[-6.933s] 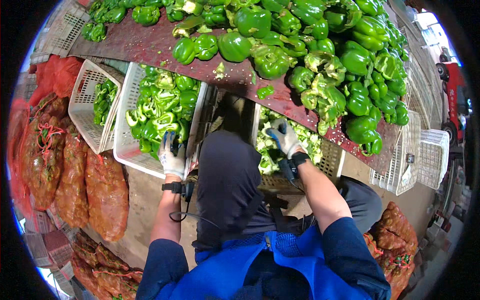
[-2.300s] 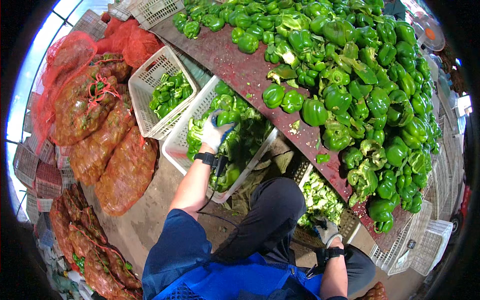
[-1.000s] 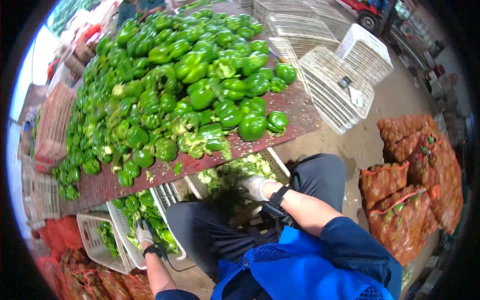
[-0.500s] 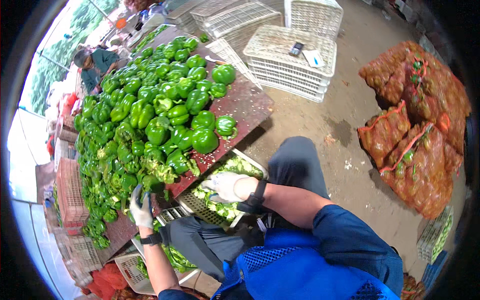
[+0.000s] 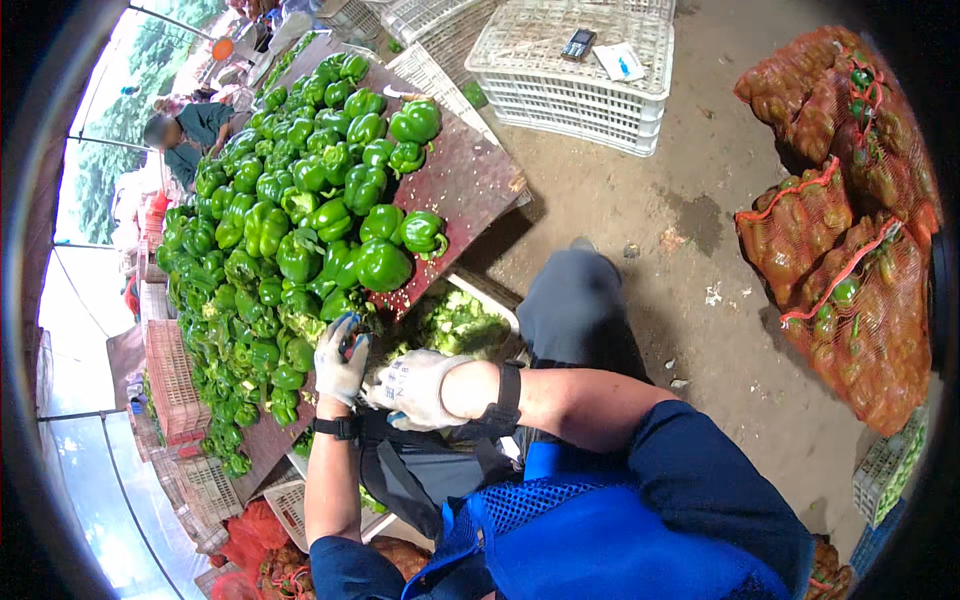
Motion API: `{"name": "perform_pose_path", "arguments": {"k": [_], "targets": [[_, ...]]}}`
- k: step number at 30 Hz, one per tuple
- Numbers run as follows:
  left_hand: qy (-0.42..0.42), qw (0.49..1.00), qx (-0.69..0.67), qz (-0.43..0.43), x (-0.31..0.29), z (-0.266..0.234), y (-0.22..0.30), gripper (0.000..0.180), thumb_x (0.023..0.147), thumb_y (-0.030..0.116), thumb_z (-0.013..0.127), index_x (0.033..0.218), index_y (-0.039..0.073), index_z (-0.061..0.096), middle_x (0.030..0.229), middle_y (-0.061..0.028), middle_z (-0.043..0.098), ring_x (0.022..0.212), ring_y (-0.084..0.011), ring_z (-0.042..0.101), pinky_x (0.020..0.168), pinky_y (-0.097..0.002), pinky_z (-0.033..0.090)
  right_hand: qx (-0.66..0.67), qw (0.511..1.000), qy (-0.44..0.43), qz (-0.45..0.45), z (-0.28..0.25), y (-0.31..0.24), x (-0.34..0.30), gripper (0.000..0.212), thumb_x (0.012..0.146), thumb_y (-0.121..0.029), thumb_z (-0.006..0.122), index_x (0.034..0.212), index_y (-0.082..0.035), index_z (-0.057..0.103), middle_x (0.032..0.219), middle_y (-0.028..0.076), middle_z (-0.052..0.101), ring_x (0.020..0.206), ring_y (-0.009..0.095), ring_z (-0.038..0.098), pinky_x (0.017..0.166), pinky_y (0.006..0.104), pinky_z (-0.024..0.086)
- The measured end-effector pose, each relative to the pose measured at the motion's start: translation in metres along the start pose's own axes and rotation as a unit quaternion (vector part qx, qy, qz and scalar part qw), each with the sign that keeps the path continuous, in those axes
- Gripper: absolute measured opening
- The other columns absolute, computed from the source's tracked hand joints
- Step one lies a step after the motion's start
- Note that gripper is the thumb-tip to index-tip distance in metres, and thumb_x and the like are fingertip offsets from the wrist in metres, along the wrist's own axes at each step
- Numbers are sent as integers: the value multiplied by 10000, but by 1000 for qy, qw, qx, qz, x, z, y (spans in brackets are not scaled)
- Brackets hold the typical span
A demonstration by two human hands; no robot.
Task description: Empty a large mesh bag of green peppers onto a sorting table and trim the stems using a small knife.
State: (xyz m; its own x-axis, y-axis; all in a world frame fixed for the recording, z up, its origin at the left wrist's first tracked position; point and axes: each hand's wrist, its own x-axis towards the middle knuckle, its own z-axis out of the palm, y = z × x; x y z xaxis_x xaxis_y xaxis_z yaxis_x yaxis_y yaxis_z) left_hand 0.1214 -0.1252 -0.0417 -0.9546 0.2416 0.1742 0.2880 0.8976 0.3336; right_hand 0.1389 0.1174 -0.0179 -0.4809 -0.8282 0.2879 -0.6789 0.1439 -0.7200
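A heap of green bell peppers (image 5: pixel 265 230) covers a dark red tabletop (image 5: pixel 465 190) in front of me and to the left. My left hand (image 5: pixel 340 368), in a white glove with dark fingertips, is at the heap's near edge; its thumb and fingers stand apart, with no pepper plainly between them. Close beside it, my right hand (image 5: pixel 420 388), gloved too, has its fingers curled in toward the left wrist. Whatever those fingers hold, if anything, is hidden. Just beyond the right hand, a crate below the table edge contains pale green scraps (image 5: pixel 460 325).
White plastic crates (image 5: pixel 575 105) stand beyond the table, with a phone (image 5: pixel 578 44) on top. Red mesh sacks (image 5: pixel 850 300) full of produce lie on the floor at right. Pink crates (image 5: pixel 178 375) line the left side. Another person (image 5: pixel 200 135) sits across the heap.
My left hand has moved right and slightly up along the heap's edge. The right hand has drawn left from over the scrap crate, its fingers now curled near the left wrist. The view has shifted.
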Motion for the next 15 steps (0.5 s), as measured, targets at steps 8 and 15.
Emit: {"name": "perform_pose_path", "arguments": {"k": [8, 15], "targets": [[-28, 994, 8, 105, 48, -18, 28, 468, 758, 160, 745, 1191, 30, 622, 1197, -187, 629, 1083, -371, 605, 943, -424, 476, 60, 982, 158, -88, -81, 10, -17, 292, 785, -233, 701, 1003, -56, 621, 893, 162, 668, 869, 361, 655, 786, 451, 518], [35, 990, 25, 131, 128, -17, 25, 401, 754, 83, 724, 1141, 37, 627, 1164, -169, 642, 1074, -364, 600, 961, -425, 458, 100, 944, 254, 184, -207, 132, -63, 320, 839, -229, 656, 1101, -46, 658, 999, 144, 695, 921, 299, 672, 838, 384, 525]]}}
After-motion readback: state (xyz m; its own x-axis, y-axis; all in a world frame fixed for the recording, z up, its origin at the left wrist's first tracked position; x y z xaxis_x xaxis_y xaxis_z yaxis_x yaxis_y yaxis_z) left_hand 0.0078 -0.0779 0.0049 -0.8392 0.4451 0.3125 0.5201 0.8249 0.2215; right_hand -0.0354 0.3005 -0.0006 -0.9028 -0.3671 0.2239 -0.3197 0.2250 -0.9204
